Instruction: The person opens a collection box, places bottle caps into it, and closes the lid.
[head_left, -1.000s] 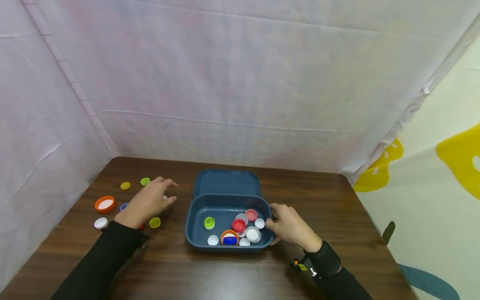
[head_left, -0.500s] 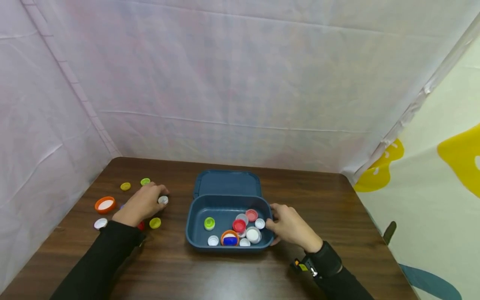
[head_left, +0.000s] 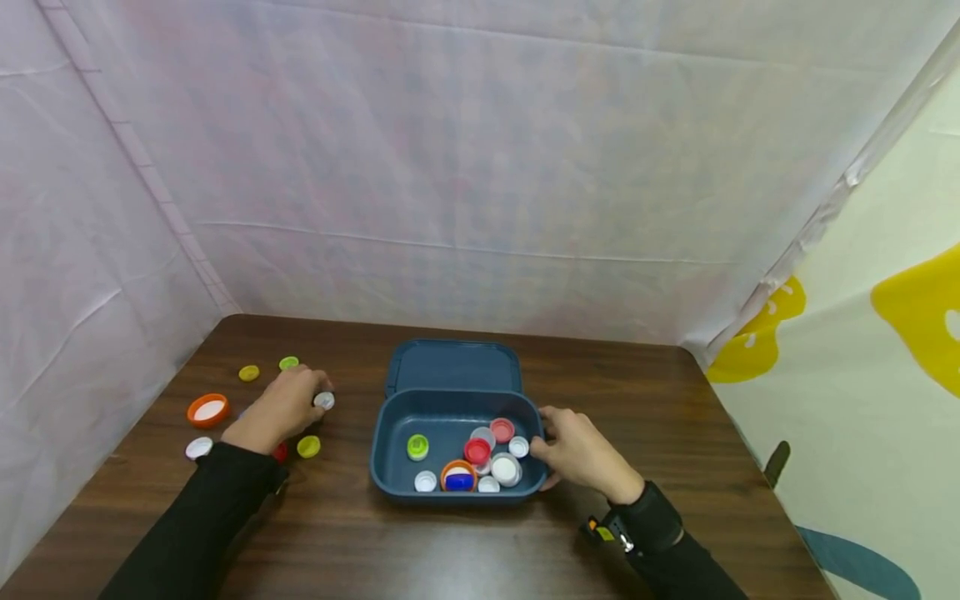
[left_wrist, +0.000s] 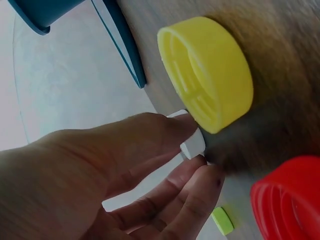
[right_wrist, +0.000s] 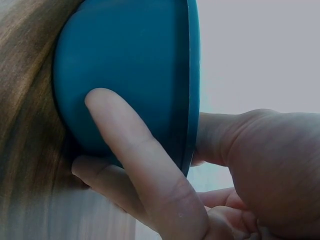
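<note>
My left hand (head_left: 273,412) is low over the left side of the table, pinching a small white bottle cap (left_wrist: 194,145) between thumb and fingertips. A yellow cap (left_wrist: 215,75) stands right beside the thumb in the left wrist view, with a red cap (left_wrist: 292,200) nearer the camera. My right hand (head_left: 588,454) grips the right end of a blue plastic box (head_left: 420,497); its thumb hooks over the rim and its fingers lie along the outer wall. Inside the box are several caps, among them a green cap (head_left: 417,447) and a red cap (head_left: 477,451).
The box's lid (head_left: 453,365) lies folded back behind it. Left of my left hand are an orange cap (head_left: 207,410), a white cap (head_left: 198,448) and a yellow cap (head_left: 249,373). A green cap (head_left: 288,363) lies just beyond that hand. A white sheet (head_left: 480,208) hangs behind the table.
My left hand has come back to the left and down, and its fingers have closed on the white cap. My right hand and the box have stayed in place.
</note>
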